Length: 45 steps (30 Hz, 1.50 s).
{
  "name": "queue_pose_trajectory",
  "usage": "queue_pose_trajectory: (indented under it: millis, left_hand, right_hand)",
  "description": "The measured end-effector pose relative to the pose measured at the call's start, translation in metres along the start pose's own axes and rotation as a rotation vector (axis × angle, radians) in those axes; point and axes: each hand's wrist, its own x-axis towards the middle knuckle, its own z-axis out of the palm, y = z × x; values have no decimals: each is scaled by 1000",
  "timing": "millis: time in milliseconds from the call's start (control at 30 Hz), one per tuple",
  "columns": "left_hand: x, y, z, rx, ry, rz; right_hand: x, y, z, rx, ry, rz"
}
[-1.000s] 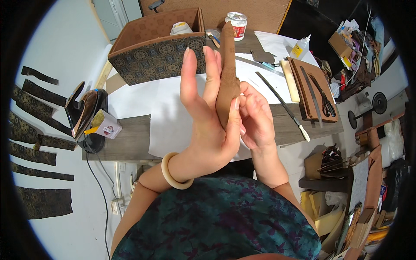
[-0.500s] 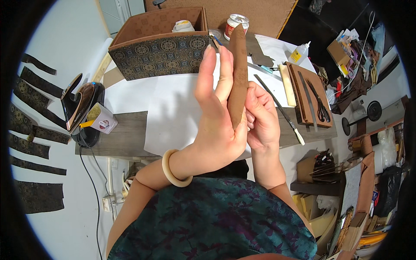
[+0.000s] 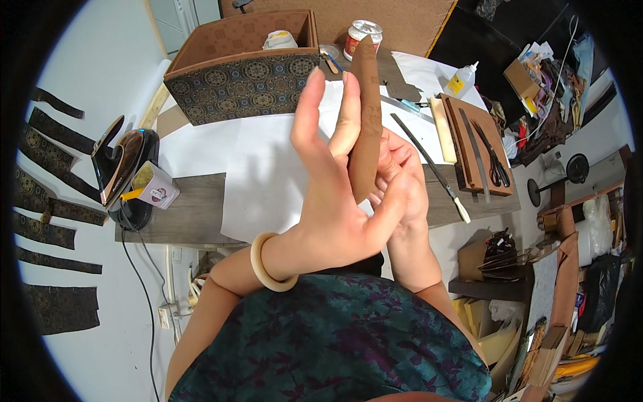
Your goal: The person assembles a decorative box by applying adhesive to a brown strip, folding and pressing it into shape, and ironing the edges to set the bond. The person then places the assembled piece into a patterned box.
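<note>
Carefully, a long, tapered brown cloth-like strip (image 3: 367, 120) is held above the near middle of a grey wooden table (image 3: 194, 218), its right edge apparently pinched by the right hand (image 3: 416, 204). The left hand (image 3: 328, 194) is spread; any grip by its hidden fingers cannot be told. A crease could be caused by uneven pressure. Since the earlier frame, the left thumb (image 3: 384, 224) has been swung across toward the right hand.

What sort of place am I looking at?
Likely a craft or upholstery workshop: dark patterned strips at left, an iron by the workbench's left end, and scissors on a brown board.
</note>
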Motion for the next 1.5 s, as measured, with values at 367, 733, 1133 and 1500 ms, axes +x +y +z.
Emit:
queue_pose_trajectory:
  millis: [367,733,1133,1500]
  left_hand:
    - [-1,-13,3,99,82,14]
    - [0,-8,-1,148,1,-21]
    - [-1,-12,4,80,47,-48]
    - [1,-8,-7,223,20,-30]
  right_hand:
    - [3,-3,-3,198,-73,77]
    - [6,0,-3,160,-53,7]
    - [5,-1,-1,201,-5,38]
    - [4,-1,3,148,96,101]
